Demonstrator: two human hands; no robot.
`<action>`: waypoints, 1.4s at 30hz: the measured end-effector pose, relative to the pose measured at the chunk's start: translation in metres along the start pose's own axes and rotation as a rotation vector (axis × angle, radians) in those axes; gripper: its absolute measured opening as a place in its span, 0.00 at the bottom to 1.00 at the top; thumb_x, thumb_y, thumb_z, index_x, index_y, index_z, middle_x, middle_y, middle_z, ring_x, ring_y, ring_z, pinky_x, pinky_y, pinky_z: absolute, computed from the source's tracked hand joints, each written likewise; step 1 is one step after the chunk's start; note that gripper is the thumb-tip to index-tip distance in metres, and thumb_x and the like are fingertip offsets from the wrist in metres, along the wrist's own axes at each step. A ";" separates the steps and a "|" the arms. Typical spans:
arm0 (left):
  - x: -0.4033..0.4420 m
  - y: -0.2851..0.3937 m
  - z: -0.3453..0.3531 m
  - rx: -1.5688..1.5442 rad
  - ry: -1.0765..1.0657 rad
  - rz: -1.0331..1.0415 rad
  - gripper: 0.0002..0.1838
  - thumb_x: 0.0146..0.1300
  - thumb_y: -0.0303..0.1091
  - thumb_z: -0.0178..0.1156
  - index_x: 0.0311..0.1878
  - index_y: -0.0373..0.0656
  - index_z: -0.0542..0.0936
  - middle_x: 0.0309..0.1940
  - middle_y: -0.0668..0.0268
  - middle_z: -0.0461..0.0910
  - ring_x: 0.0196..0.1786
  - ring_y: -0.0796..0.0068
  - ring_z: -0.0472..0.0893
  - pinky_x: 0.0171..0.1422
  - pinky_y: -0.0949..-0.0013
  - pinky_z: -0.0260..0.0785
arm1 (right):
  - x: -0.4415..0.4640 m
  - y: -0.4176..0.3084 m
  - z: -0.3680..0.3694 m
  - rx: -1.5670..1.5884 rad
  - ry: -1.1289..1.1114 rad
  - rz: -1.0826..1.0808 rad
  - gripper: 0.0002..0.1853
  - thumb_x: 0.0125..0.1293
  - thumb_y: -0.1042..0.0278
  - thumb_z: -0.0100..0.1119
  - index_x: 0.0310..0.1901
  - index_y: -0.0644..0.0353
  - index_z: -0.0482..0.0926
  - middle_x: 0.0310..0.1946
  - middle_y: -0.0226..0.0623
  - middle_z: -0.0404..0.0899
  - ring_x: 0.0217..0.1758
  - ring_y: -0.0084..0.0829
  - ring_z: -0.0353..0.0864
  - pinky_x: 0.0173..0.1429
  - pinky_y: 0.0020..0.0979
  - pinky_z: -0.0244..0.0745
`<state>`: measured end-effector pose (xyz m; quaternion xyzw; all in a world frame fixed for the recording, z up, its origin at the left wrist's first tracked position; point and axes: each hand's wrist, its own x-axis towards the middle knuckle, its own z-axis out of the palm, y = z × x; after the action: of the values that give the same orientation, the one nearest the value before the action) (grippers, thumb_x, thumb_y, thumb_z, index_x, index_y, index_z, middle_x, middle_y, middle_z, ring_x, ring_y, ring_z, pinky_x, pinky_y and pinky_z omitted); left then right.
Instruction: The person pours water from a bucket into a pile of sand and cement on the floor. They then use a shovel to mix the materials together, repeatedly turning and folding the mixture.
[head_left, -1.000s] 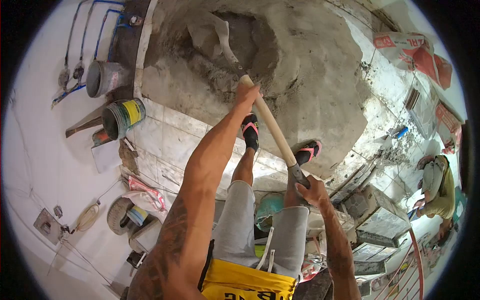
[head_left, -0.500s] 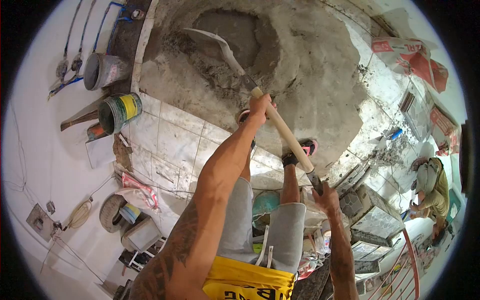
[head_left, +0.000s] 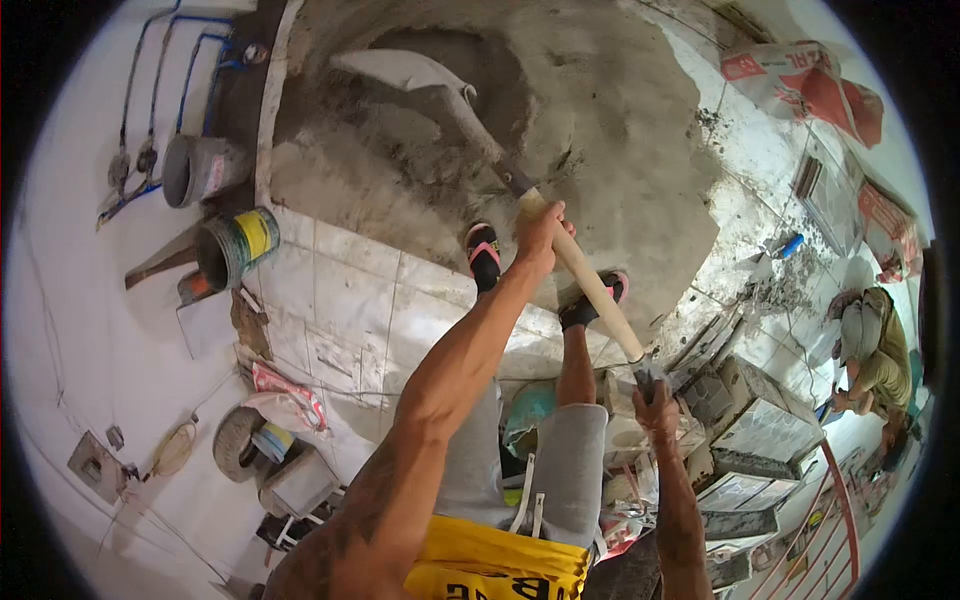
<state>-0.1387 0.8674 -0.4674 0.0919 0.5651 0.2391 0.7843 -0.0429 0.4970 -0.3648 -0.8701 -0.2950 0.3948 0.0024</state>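
My left hand (head_left: 541, 238) is wrapped round the wooden shaft of a shovel (head_left: 592, 287), just behind the metal socket. At the shaft's rear end, my right hand (head_left: 655, 402) is closed on the dark handle grip. The shovel slants from lower right to upper left. Its grey blade (head_left: 400, 70) lies over a hollow in the wet mortar mix (head_left: 625, 130); whether it touches the mix is unclear. My feet, in pink-trimmed sandals (head_left: 482, 250), stand at the mix's near edge.
At left are a grey bucket (head_left: 205, 168) and a bucket with a yellow label (head_left: 240, 245). A tyre (head_left: 236, 445) sits below them. Red-and-white sacks (head_left: 800, 90) lie at right. Tile-topped blocks (head_left: 765, 425) stand nearer, and another person (head_left: 875, 360) crouches at far right.
The shovel blade has moved left and turned, showing more of its face. My left hand has shifted right and slightly down with the shaft; my right hand is slightly lower.
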 end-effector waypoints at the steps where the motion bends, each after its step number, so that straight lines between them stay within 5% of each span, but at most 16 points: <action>1: 0.005 0.001 0.009 0.068 -0.042 0.036 0.10 0.57 0.30 0.63 0.36 0.41 0.70 0.29 0.65 0.71 0.27 0.69 0.76 0.35 0.60 0.74 | 0.002 -0.002 0.004 0.034 -0.018 0.023 0.21 0.59 0.52 0.64 0.40 0.62 0.72 0.26 0.58 0.78 0.32 0.61 0.79 0.31 0.49 0.73; 5: 0.041 -0.001 0.064 0.359 -0.157 0.140 0.15 0.57 0.27 0.61 0.43 0.38 0.66 0.33 0.63 0.71 0.28 0.69 0.77 0.32 0.63 0.74 | 0.016 -0.021 0.010 0.231 -0.080 0.112 0.26 0.58 0.45 0.63 0.42 0.64 0.73 0.27 0.59 0.80 0.35 0.60 0.80 0.39 0.49 0.75; 9: 0.103 -0.020 0.122 0.762 -0.167 0.197 0.21 0.58 0.28 0.60 0.52 0.31 0.65 0.37 0.57 0.74 0.38 0.66 0.79 0.44 0.61 0.73 | 0.055 -0.048 -0.003 0.432 -0.167 0.199 0.24 0.59 0.48 0.63 0.39 0.68 0.76 0.27 0.57 0.80 0.36 0.55 0.83 0.37 0.43 0.74; 10: 0.120 -0.024 0.134 0.843 -0.188 0.159 0.24 0.59 0.28 0.59 0.55 0.29 0.62 0.41 0.53 0.73 0.43 0.63 0.78 0.48 0.60 0.73 | 0.066 -0.040 0.010 0.471 -0.116 0.146 0.23 0.63 0.50 0.60 0.38 0.69 0.74 0.26 0.52 0.81 0.31 0.44 0.83 0.35 0.39 0.72; 15: 0.213 -0.062 0.178 1.046 -0.248 0.039 0.36 0.59 0.30 0.60 0.65 0.25 0.53 0.54 0.42 0.70 0.56 0.53 0.76 0.59 0.58 0.70 | 0.134 -0.038 0.007 0.573 -0.107 0.145 0.24 0.63 0.49 0.61 0.35 0.68 0.74 0.21 0.43 0.78 0.23 0.33 0.78 0.30 0.38 0.72; 16: 0.231 -0.080 0.181 0.960 -0.110 0.115 0.19 0.60 0.31 0.61 0.50 0.28 0.70 0.41 0.52 0.78 0.42 0.61 0.79 0.46 0.59 0.70 | 0.148 -0.034 0.008 0.598 -0.125 0.161 0.24 0.63 0.48 0.61 0.35 0.68 0.74 0.21 0.42 0.78 0.23 0.32 0.78 0.29 0.37 0.71; 18: 0.264 -0.089 0.175 0.943 -0.188 0.098 0.17 0.61 0.29 0.61 0.49 0.28 0.71 0.40 0.53 0.78 0.41 0.62 0.79 0.44 0.59 0.70 | 0.175 -0.022 0.016 0.546 -0.105 0.151 0.25 0.63 0.47 0.61 0.36 0.68 0.75 0.21 0.42 0.77 0.21 0.29 0.77 0.25 0.35 0.69; 21: 0.298 -0.089 0.168 0.854 -0.221 0.145 0.16 0.60 0.27 0.62 0.48 0.28 0.71 0.36 0.55 0.79 0.36 0.62 0.80 0.41 0.60 0.71 | 0.213 -0.013 0.015 0.495 -0.240 0.194 0.25 0.63 0.49 0.61 0.41 0.70 0.76 0.31 0.53 0.82 0.40 0.43 0.85 0.41 0.40 0.75; 24: 0.312 -0.059 0.161 0.632 -0.241 0.138 0.19 0.59 0.27 0.64 0.51 0.29 0.70 0.34 0.56 0.79 0.33 0.61 0.80 0.40 0.63 0.73 | 0.250 -0.013 0.012 0.346 -0.194 0.064 0.24 0.63 0.51 0.60 0.43 0.70 0.75 0.29 0.57 0.80 0.39 0.50 0.84 0.41 0.42 0.75; 29: 0.320 0.011 0.154 0.541 -0.131 0.132 0.22 0.62 0.25 0.61 0.57 0.30 0.66 0.44 0.54 0.75 0.39 0.59 0.80 0.45 0.59 0.76 | 0.309 -0.035 -0.051 0.261 -0.291 0.004 0.23 0.63 0.52 0.61 0.44 0.69 0.75 0.23 0.47 0.79 0.21 0.33 0.78 0.30 0.38 0.74; 34: 0.289 0.028 0.171 0.396 -0.086 0.096 0.24 0.65 0.25 0.57 0.61 0.30 0.60 0.52 0.53 0.69 0.46 0.57 0.78 0.52 0.57 0.76 | 0.303 -0.030 -0.111 0.115 -0.200 -0.072 0.22 0.60 0.53 0.64 0.43 0.68 0.77 0.29 0.51 0.82 0.32 0.39 0.83 0.39 0.39 0.75; 42: 0.211 0.044 0.166 0.216 -0.154 0.025 0.23 0.64 0.22 0.56 0.59 0.30 0.60 0.52 0.51 0.65 0.50 0.56 0.74 0.55 0.59 0.76 | 0.239 -0.040 -0.161 0.018 -0.185 -0.001 0.22 0.58 0.53 0.64 0.42 0.66 0.76 0.25 0.53 0.80 0.31 0.48 0.84 0.36 0.43 0.75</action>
<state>0.0559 1.0274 -0.5701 0.2010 0.5244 0.1791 0.8078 0.1707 0.6905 -0.4082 -0.8296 -0.2909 0.4762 -0.0166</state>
